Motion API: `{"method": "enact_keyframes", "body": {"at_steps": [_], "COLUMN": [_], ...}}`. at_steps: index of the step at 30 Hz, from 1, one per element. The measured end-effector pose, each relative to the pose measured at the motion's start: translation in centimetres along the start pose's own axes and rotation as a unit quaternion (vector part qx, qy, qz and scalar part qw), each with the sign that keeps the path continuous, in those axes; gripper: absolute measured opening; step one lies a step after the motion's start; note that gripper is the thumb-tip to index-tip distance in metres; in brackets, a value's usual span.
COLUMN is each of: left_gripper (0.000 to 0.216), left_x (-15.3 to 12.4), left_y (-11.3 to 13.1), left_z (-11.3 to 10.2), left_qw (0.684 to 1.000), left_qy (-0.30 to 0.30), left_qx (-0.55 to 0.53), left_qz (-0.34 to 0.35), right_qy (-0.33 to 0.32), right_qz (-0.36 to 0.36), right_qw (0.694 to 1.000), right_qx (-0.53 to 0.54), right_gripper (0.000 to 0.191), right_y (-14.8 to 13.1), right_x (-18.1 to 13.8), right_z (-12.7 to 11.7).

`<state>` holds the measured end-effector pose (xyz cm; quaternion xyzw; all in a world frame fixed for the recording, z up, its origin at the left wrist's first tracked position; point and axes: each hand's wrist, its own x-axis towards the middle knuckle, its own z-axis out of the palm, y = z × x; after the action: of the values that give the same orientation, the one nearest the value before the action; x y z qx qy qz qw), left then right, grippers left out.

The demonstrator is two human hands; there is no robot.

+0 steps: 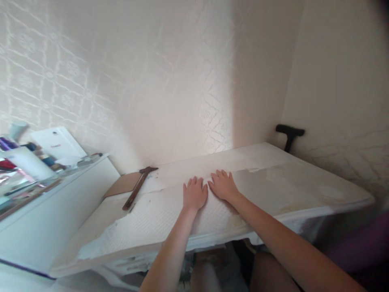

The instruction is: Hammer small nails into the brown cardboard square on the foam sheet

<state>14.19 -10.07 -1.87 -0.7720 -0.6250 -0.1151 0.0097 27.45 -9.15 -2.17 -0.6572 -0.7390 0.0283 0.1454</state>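
Note:
Both palms face down on a white table (304, 178) with a worn, partly peeled top. My left hand (195, 194) lies flat, fingers stretched away from me, on a textured white patch of the surface. Close beside it, my right hand (224, 185) also rests flat with its fingers a little apart. Neither hand holds anything. To the left of them lies a hammer (136, 189) with a brown handle, its head toward the wall. Small bits that look like nails (150, 176) are scattered by the hammer's head.
A brown board (121, 184) lies under the hammer's left side. On the left, a white cabinet (69, 202) carries a white box (59, 144) and assorted small items. Behind the table's right end stands a black T-shaped handle (290, 132). Patterned wallpaper (182, 81) covers the wall.

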Motion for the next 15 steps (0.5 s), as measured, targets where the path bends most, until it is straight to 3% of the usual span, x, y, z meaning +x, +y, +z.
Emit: {"method": "enact_keyframes", "body": {"at_steps": [10,15], "left_gripper": [0.051,0.051], "left_x": [0.2,0.9], "left_y": [0.5,0.3], "left_z": [0.2,-0.1], "left_qw": [0.999,0.998], "left_qy": [-0.021,-0.045], "left_qx": [0.035,0.037], "left_qz": [-0.001,0.011], "right_qy": [-0.024,-0.04], "right_qz": [-0.041,-0.151], "right_qw": [0.999,0.987], "right_qx": [-0.028,-0.025], "right_gripper": [0.056,0.054], "right_y": [0.0,0.5], "right_x": [0.3,1.4], "right_z": [0.6,0.5]}}
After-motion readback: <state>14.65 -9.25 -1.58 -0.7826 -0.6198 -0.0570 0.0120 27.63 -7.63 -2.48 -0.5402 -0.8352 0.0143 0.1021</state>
